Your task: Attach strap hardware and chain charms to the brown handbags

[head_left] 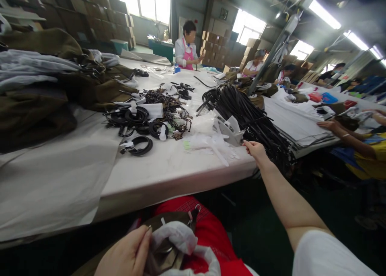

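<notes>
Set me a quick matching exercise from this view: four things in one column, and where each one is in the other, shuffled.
Things
1. Left hand
2. Right hand
3. Bundle of long black straps
4. Pile of brown bags

Places
A. Lying in a long heap beside the white sheets
B. On the table, at the far left of the picture
C. At the bag on the lap
D. Reaching to the table's near side, by a grey object

Right pairs: 1-C, 2-D, 3-A, 4-B
</notes>
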Demonstrator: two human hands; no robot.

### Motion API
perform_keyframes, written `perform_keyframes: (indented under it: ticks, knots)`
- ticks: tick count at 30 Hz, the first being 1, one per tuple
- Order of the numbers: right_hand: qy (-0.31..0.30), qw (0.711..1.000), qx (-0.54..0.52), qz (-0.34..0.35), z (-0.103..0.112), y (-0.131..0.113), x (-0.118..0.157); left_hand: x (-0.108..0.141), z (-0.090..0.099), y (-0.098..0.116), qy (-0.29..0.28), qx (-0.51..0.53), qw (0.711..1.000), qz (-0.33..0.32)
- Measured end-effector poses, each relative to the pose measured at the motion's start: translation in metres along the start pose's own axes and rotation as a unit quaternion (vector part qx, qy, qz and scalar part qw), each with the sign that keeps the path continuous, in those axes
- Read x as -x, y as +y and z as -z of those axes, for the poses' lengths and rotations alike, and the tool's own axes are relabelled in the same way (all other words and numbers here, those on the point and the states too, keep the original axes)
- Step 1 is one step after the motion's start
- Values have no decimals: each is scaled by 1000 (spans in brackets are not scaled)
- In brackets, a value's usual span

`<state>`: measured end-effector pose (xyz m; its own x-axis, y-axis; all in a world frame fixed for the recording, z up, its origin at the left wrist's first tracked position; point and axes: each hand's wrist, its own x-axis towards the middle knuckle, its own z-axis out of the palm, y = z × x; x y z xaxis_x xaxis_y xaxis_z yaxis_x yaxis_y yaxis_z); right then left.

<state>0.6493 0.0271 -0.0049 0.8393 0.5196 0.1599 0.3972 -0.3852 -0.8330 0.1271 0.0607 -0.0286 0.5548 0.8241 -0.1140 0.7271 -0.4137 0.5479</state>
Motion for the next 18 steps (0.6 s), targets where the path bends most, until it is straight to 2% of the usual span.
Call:
perform_keyframes:
  ticks: [3, 5, 7, 9, 12, 15, 18]
  knots:
    - [101, 995, -1, 14, 6, -15, -13, 3, 1, 2, 1, 0, 1000, 5]
    - [115, 993, 18, 38, 7, -25, -15, 4, 1, 4, -2, 0, 1000, 8]
    - [64, 994, 51, 69, 1, -32, -7, 5, 1, 5, -6, 1, 1000, 13]
    - [-30, 990, 100, 99, -13, -34, 10, 6, 2, 7, -10, 5, 1000, 17]
    - [-158, 960, 192, 129, -44, -30, 41, 7, 1, 7, -13, 6, 1000, 20]
    - [-201, 928, 275, 149, -68, -28, 62, 8, 0, 4, 0, 5, 1000, 10]
    - [-209, 906, 326, 172, -78, -33, 69, 9, -3, -1, 18, 12, 1000, -6]
